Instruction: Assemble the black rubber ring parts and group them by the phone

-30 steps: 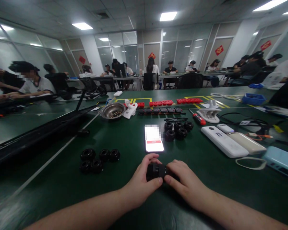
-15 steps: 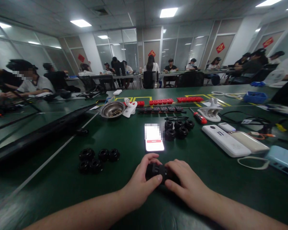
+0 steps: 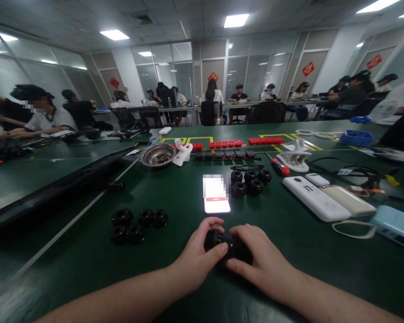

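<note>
My left hand (image 3: 197,253) is closed around a black cylindrical part (image 3: 218,238), its thumb pressing the near side. From the right, my right hand (image 3: 264,255) grips the same part, with its thumb low and its fingers curled over the far side. Much of the part is hidden by my fingers, and its exact kind is unclear. Just beyond my hands lies a phone (image 3: 217,204) with a bright screen. Several black ring-shaped parts (image 3: 238,189) sit beside it on the right, and a second group of black ring-shaped parts (image 3: 134,233) stands to the left.
A long black bar (image 3: 63,184) runs along the left. Farther back are a metal bowl (image 3: 144,157), red trays (image 3: 226,144) and a screwdriver (image 3: 280,166). On the right lie a white power bank (image 3: 313,197) and a light-blue device (image 3: 395,226). Other people sit around the room.
My right thumb has slid slightly left and down along the black part, and the right fingers sit closer to my left hand. The left hand has barely moved.
</note>
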`<state>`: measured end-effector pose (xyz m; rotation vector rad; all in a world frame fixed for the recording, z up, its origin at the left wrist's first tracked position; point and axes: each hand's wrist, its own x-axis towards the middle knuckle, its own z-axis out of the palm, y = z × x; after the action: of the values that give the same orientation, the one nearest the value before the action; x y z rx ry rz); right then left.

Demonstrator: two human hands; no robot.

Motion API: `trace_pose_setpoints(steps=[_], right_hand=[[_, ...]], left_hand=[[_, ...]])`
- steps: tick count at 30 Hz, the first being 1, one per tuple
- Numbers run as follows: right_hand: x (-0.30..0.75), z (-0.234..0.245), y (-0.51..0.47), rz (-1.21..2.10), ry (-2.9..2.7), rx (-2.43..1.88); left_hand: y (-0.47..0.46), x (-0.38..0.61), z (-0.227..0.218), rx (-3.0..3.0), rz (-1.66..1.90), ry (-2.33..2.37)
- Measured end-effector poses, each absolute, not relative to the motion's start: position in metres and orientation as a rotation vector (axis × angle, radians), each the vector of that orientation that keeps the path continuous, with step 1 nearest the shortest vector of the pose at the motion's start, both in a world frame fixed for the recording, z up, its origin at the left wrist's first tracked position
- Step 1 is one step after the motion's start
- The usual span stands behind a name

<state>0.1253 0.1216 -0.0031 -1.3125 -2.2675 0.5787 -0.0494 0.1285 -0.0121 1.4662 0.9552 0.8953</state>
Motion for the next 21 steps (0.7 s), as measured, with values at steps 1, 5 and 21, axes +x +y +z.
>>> trace_pose_setpoints(steps=[1, 5, 21], right_hand=[[0.1249, -0.0025, 0.1223, 0.595, -2.288, -1.321], [0.1244, -0.0035, 0.1247, 0.618, -2.323, -1.303], [0.1245, -0.0003, 0.1220, 0.605, -2.297, -1.304]], left_hand=[[0.1282, -0.0493, -0.0125, 1.464, 0.905, 0.931], [0.1291, -0.0495, -0.0155, 1.404, 0.913, 0.850], [0.1289, -0.0493, -0.0096, 1.463, 0.899, 0.936]])
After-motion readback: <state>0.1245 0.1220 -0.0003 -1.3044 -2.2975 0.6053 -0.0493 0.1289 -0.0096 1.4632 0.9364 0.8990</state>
